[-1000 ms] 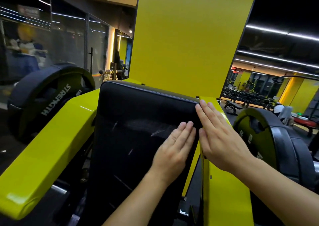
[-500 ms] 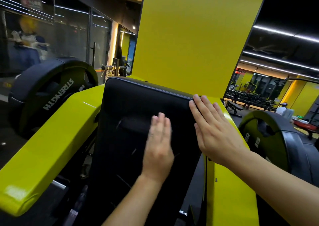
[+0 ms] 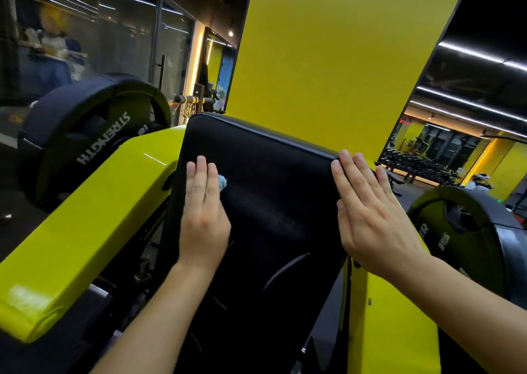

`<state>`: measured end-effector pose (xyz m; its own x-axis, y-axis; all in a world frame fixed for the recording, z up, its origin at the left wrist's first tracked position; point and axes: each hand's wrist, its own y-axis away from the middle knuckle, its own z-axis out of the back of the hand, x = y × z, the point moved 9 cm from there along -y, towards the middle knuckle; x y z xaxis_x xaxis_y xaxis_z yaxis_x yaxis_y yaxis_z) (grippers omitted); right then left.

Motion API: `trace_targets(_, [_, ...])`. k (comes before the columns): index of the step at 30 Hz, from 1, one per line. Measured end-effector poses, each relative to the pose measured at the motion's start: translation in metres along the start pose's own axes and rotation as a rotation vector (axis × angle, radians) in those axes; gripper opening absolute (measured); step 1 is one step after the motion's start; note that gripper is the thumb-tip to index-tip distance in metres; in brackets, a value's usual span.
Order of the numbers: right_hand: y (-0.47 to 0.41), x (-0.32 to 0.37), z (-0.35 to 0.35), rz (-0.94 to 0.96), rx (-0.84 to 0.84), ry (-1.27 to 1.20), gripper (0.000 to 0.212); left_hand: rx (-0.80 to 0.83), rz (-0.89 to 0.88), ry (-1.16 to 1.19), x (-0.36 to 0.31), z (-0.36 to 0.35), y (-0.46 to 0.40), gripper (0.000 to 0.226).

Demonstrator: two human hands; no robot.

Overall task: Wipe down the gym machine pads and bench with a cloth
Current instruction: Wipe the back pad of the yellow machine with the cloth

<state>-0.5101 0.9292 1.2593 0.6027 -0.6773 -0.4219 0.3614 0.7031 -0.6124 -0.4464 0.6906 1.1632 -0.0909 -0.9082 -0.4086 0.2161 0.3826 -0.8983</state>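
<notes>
A black padded backrest (image 3: 273,191) stands tilted between two yellow machine arms. My left hand (image 3: 202,216) lies flat on the pad's left part with straight fingers, pressing a light blue cloth (image 3: 222,182) of which only a small corner shows beside the fingers. My right hand (image 3: 368,211) rests flat with straight fingers against the pad's upper right edge. A faint wiped streak crosses the pad between the two hands.
Yellow machine arms (image 3: 85,225) flank the pad, each with a black weight plate, on the left (image 3: 94,136) and right (image 3: 467,231). A yellow pillar (image 3: 336,54) rises behind. Glass walls are far left; dumbbell racks (image 3: 413,165) and a person stand far right.
My left hand has slid leftward across the pad, from beside the right hand to the pad's left part, and the cloth corner now shows. My right hand has stayed on the right edge.
</notes>
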Motion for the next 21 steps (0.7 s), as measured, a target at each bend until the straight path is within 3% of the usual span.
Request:
trace_targets(3, [0.0, 0.002, 0.0, -0.006, -0.007, -0.006, 0.067, -0.014, 0.016, 0.134, -0.051, -0.016, 0.021, 0.05])
trace_targets(7, [-0.001, 0.003, 0.0, -0.007, -0.021, 0.003, 0.067, 0.128, -0.308, 0.198, -0.136, -0.046, 0.071, 0.048])
trace_targets(11, [0.0, 0.002, 0.002, -0.003, -0.019, -0.011, 0.066, 0.219, -0.492, 0.153, -0.132, -0.042, 0.07, 0.041])
trace_targets(14, [0.0, 0.002, 0.003, -0.009, -0.025, -0.027, 0.065, 0.17, -0.388, 0.012, -0.069, -0.023, 0.043, 0.043])
trace_targets(18, [-0.002, 0.003, 0.0, -0.027, -0.02, -0.028, 0.066, 0.045, -0.014, -0.066, 0.037, 0.005, 0.007, 0.057])
trace_targets(21, [-0.001, 0.003, 0.0, -0.029, -0.02, -0.031, 0.067, -0.034, 0.182, 0.03, 0.04, 0.008, 0.004, 0.059])
